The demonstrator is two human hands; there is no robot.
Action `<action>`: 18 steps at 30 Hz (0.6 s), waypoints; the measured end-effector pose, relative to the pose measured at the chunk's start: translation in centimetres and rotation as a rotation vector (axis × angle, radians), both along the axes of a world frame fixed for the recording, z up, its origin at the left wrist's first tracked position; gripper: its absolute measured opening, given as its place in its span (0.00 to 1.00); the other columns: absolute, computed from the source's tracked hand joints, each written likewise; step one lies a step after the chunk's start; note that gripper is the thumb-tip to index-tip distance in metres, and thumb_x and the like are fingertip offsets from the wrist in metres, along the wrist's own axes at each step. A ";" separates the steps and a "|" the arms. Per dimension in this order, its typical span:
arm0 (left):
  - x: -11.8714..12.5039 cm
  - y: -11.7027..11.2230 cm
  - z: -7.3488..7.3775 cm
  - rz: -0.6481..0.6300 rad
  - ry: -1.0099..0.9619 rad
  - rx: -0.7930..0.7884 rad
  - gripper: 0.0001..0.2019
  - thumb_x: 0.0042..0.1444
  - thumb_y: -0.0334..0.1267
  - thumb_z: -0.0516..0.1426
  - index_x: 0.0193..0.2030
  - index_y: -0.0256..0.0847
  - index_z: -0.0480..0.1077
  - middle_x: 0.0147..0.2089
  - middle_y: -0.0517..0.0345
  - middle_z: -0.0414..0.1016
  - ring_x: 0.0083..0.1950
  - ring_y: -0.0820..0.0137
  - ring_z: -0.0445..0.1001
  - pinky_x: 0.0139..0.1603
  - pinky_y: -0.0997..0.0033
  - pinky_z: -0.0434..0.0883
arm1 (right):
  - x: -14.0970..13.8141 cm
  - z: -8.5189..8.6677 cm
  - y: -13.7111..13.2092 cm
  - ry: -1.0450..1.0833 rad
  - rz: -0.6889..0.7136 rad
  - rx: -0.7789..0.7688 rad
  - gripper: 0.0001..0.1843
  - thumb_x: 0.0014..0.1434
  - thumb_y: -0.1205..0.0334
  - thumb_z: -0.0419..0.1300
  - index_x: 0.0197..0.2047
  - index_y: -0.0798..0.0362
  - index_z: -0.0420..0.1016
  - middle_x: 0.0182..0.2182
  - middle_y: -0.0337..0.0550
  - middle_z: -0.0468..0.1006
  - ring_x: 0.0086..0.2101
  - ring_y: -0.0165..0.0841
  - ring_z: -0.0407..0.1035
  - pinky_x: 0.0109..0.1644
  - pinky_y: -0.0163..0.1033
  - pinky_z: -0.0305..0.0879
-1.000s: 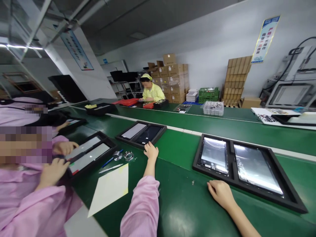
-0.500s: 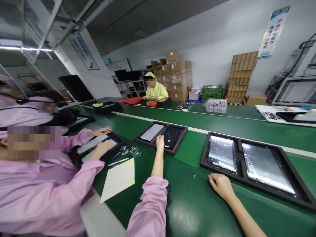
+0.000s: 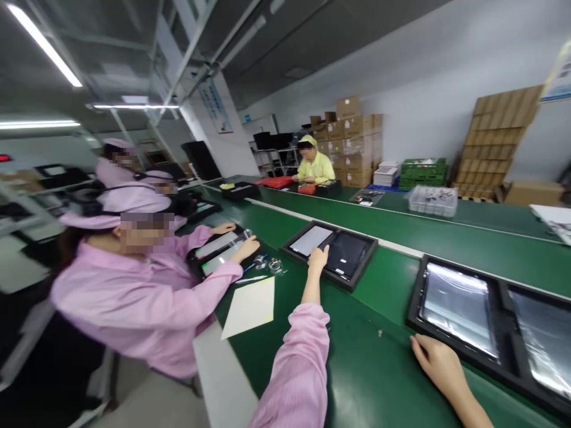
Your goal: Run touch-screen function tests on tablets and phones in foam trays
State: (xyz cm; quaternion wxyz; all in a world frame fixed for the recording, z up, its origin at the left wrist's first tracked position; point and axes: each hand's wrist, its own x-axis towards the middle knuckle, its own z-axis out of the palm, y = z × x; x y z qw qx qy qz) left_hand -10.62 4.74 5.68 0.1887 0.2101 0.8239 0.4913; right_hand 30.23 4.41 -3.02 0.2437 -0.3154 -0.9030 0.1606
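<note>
Long fluorescent tubes (image 3: 42, 43) glow under a dark ceiling (image 3: 289, 35) crossed by metal framing. A pale grey wall (image 3: 423, 89) closes the far side, with brown cartons (image 3: 352, 139) stacked against it and flattened cardboard (image 3: 504, 139) piled beside green crates (image 3: 423, 172). A long green tabletop (image 3: 401, 229) runs down the room.

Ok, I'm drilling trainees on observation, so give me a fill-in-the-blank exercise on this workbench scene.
1. The conveyor belt has a ____ surface.
2. The left hand touches a black tray holding ____ panels.
3. The paper sheet lies on the left hand's ____ side.
Missing words: green, two, left.
</note>
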 end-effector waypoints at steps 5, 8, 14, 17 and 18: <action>3.0 -1.8 -0.8 -0.161 -0.308 0.378 0.23 0.68 0.50 0.51 0.33 0.33 0.75 0.33 0.54 0.80 0.35 0.71 0.80 0.54 0.62 0.74 | 0.5 -0.9 1.3 -0.087 -0.031 -0.112 0.29 0.65 0.40 0.42 0.24 0.47 0.69 0.24 0.45 0.76 0.26 0.42 0.74 0.27 0.37 0.61; 6.5 -1.1 -2.6 -0.237 -0.469 0.601 0.16 0.58 0.45 0.64 0.47 0.36 0.73 0.41 0.48 0.80 0.46 0.61 0.80 0.53 0.51 0.75 | 0.5 -1.0 2.0 -0.125 -0.065 -0.138 0.27 0.61 0.38 0.44 0.23 0.46 0.69 0.22 0.46 0.75 0.25 0.45 0.74 0.26 0.39 0.62; 9.7 -0.8 -3.2 -0.225 -0.601 0.899 0.34 0.28 0.28 0.73 0.45 0.41 0.67 0.36 0.58 0.76 0.42 0.60 0.78 0.49 0.49 0.75 | 0.6 0.4 2.1 -0.140 -0.119 -0.137 0.26 0.56 0.38 0.46 0.24 0.46 0.75 0.21 0.50 0.75 0.25 0.49 0.73 0.25 0.41 0.63; 10.5 -2.6 -1.7 -0.152 -0.602 1.017 0.32 0.30 0.29 0.72 0.45 0.41 0.67 0.34 0.62 0.74 0.40 0.63 0.77 0.47 0.52 0.75 | 1.2 0.9 2.1 -0.087 -0.139 -0.104 0.27 0.57 0.39 0.47 0.24 0.47 0.76 0.20 0.51 0.75 0.23 0.48 0.72 0.24 0.41 0.63; 10.8 -3.6 -1.0 -0.128 -0.593 1.054 0.31 0.32 0.31 0.71 0.46 0.41 0.67 0.34 0.62 0.73 0.39 0.63 0.77 0.47 0.53 0.75 | 1.5 0.9 2.3 -0.075 -0.139 -0.101 0.27 0.58 0.39 0.47 0.24 0.48 0.77 0.20 0.52 0.75 0.23 0.48 0.72 0.23 0.41 0.63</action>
